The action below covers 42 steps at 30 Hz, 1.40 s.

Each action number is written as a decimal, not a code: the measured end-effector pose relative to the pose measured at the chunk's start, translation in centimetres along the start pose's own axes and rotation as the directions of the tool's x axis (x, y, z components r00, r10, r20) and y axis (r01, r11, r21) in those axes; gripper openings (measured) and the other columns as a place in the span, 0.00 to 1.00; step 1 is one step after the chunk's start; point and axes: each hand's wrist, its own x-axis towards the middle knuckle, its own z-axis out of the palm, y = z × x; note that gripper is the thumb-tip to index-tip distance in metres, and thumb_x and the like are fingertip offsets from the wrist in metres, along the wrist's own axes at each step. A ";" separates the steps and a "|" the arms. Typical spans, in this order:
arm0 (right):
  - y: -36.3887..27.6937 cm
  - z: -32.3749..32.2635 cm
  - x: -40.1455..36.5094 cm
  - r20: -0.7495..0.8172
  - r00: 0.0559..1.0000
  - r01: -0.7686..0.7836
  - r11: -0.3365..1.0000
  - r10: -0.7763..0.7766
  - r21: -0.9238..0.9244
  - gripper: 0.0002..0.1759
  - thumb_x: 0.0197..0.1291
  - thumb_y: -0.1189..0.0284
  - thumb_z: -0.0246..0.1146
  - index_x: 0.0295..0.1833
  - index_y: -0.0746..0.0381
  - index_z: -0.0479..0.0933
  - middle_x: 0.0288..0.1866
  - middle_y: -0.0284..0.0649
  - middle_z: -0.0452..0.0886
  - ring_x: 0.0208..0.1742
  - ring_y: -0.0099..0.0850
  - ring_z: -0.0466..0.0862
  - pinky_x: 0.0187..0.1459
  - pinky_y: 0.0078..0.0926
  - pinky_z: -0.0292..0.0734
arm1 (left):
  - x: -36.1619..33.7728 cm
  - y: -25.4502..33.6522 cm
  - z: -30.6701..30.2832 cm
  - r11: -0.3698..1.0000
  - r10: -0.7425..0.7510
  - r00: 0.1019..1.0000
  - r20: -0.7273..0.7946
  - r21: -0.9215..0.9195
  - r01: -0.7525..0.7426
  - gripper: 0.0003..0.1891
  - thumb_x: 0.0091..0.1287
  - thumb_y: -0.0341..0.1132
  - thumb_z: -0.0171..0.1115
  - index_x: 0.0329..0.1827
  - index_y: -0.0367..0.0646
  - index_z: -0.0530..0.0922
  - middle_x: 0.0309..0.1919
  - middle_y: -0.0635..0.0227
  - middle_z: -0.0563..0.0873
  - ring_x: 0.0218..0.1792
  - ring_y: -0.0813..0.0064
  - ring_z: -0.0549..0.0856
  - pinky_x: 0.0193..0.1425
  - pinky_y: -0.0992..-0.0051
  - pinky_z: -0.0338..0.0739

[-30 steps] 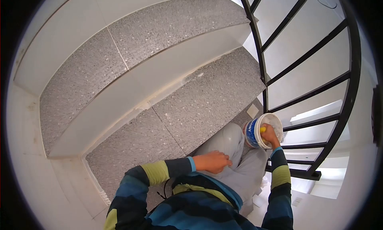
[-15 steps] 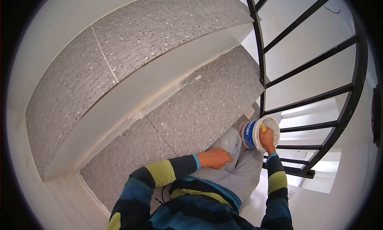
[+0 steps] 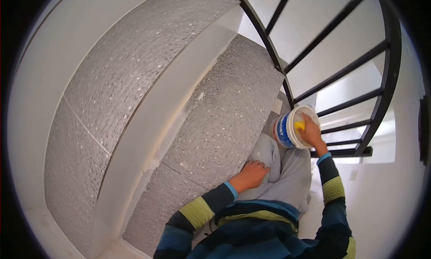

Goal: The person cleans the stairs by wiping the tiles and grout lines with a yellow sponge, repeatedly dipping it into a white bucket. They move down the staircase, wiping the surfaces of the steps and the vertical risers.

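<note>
My right hand [image 3: 310, 129] is at the mouth of a white bucket [image 3: 294, 128] with a blue label. Its fingers are closed on a yellow sponge [image 3: 299, 125], partly hidden by the hand. The bucket tilts beside my knee, close to the railing. My left hand [image 3: 252, 174] rests on my grey trouser leg [image 3: 268, 152], fingers curled in, and nothing shows in it.
Speckled grey stair treads [image 3: 215, 119] rise to the left, with a pale riser [image 3: 155, 101] between them. White residue [image 3: 155, 156] lies along the joint at the riser's foot. On the right runs a black metal railing [image 3: 341, 90] with gaps between its bars.
The view has turned and shifted, so the stairs appear steeper. My right hand has shifted at the bucket's mouth and more of the sponge shows. My left hand stays by my leg.
</note>
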 end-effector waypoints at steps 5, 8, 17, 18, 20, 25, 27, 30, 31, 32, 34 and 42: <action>0.2 -1.0 0.2 -0.010 0.987 0.160 0.972 -0.161 0.172 0.15 0.48 0.79 0.61 0.45 0.61 0.79 0.46 0.53 0.79 0.49 0.49 0.78 0.50 0.40 0.73 | 0.4 0.3 -1.0 0.999 -0.023 0.995 0.093 0.024 0.021 0.17 0.53 0.27 0.57 0.48 0.41 0.77 0.38 0.57 0.79 0.43 0.55 0.79 0.47 0.59 0.74; 0.0 -0.6 0.2 0.091 0.995 -0.045 0.990 0.033 0.134 0.14 0.51 0.71 0.62 0.43 0.63 0.78 0.43 0.50 0.80 0.44 0.47 0.79 0.48 0.39 0.74 | 0.5 0.3 -1.3 0.999 -0.033 0.990 0.137 0.010 0.032 0.19 0.54 0.29 0.58 0.51 0.41 0.76 0.39 0.57 0.79 0.45 0.55 0.78 0.50 0.59 0.73; -6.7 -7.3 1.1 -0.322 0.947 0.228 0.681 0.013 0.696 0.42 0.45 0.61 0.68 0.66 0.66 0.63 0.61 0.47 0.69 0.63 0.40 0.70 0.63 0.30 0.63 | 1.0 0.7 -1.4 0.997 -0.056 0.987 0.149 -0.038 0.062 0.20 0.55 0.31 0.59 0.53 0.42 0.75 0.44 0.57 0.79 0.47 0.55 0.78 0.53 0.60 0.71; -7.9 -6.8 2.5 -0.294 0.951 0.284 0.651 -0.097 0.704 0.45 0.45 0.61 0.68 0.68 0.66 0.58 0.64 0.47 0.66 0.64 0.39 0.68 0.64 0.30 0.61 | 1.0 0.7 -1.3 0.998 -0.054 0.986 0.159 -0.018 0.058 0.20 0.55 0.31 0.59 0.53 0.42 0.75 0.45 0.56 0.79 0.48 0.55 0.78 0.52 0.60 0.71; -11.8 -5.6 5.8 -0.173 0.964 0.249 0.449 -0.203 0.858 0.48 0.46 0.61 0.68 0.70 0.66 0.55 0.66 0.47 0.64 0.65 0.39 0.67 0.65 0.30 0.60 | 1.0 0.6 -1.1 0.999 -0.051 0.985 0.165 0.005 0.051 0.21 0.55 0.31 0.59 0.54 0.42 0.75 0.45 0.56 0.79 0.48 0.55 0.78 0.52 0.60 0.71; -18.9 0.3 18.6 -0.060 0.995 0.032 0.298 0.085 0.954 0.43 0.47 0.60 0.66 0.69 0.64 0.60 0.65 0.51 0.67 0.62 0.43 0.72 0.61 0.36 0.66 | 0.9 0.4 -1.2 0.993 -0.095 0.979 0.182 -0.051 0.106 0.22 0.54 0.30 0.59 0.55 0.40 0.74 0.47 0.55 0.78 0.49 0.55 0.77 0.54 0.60 0.71; -20.2 0.0 22.7 -0.170 0.964 0.067 0.432 0.203 0.899 0.40 0.47 0.63 0.64 0.65 0.67 0.63 0.64 0.55 0.66 0.63 0.48 0.69 0.63 0.41 0.63 | 0.7 0.1 -0.4 0.991 -0.110 0.983 0.149 -0.065 0.121 0.21 0.54 0.30 0.59 0.54 0.40 0.74 0.47 0.55 0.78 0.49 0.55 0.77 0.54 0.59 0.71; -21.0 4.0 30.3 -0.417 0.841 -0.017 0.787 0.346 0.617 0.39 0.48 0.62 0.63 0.65 0.68 0.63 0.62 0.63 0.64 0.66 0.56 0.62 0.65 0.43 0.59 | 0.6 -0.2 0.4 0.992 -0.104 0.992 0.069 -0.063 0.109 0.19 0.53 0.27 0.56 0.51 0.40 0.75 0.44 0.55 0.78 0.47 0.55 0.77 0.52 0.60 0.71; -21.3 3.0 31.1 -0.321 0.871 -0.052 0.718 0.373 0.695 0.37 0.48 0.64 0.61 0.64 0.70 0.64 0.65 0.66 0.59 0.68 0.61 0.55 0.67 0.47 0.54 | 0.5 -0.2 0.4 0.995 -0.084 0.996 0.021 -0.049 0.085 0.18 0.52 0.26 0.54 0.49 0.41 0.75 0.41 0.56 0.78 0.45 0.56 0.77 0.49 0.60 0.71; -21.8 2.4 31.9 -0.399 0.826 -0.046 0.752 0.399 0.657 0.37 0.48 0.63 0.60 0.63 0.69 0.65 0.65 0.64 0.57 0.68 0.61 0.56 0.67 0.49 0.54 | 0.5 -0.2 0.5 0.994 -0.094 0.995 0.025 -0.053 0.095 0.18 0.52 0.26 0.54 0.49 0.41 0.75 0.41 0.56 0.78 0.45 0.56 0.77 0.49 0.60 0.71; -21.9 3.0 34.6 -0.424 0.802 -0.099 0.794 0.420 0.600 0.36 0.47 0.63 0.61 0.63 0.69 0.66 0.66 0.62 0.57 0.66 0.61 0.57 0.65 0.52 0.56 | 0.4 -0.1 0.4 0.995 -0.092 0.995 0.050 -0.036 0.094 0.16 0.53 0.25 0.53 0.46 0.40 0.75 0.40 0.57 0.78 0.44 0.57 0.77 0.49 0.61 0.70; -27.5 4.8 26.0 -0.271 0.956 0.062 0.829 0.110 0.555 0.29 0.44 0.70 0.63 0.53 0.74 0.72 0.55 0.59 0.67 0.60 0.55 0.64 0.65 0.45 0.55 | 0.5 0.3 0.2 0.990 -0.139 0.979 0.153 0.012 0.138 0.17 0.52 0.30 0.58 0.47 0.38 0.76 0.43 0.54 0.77 0.49 0.57 0.76 0.51 0.56 0.71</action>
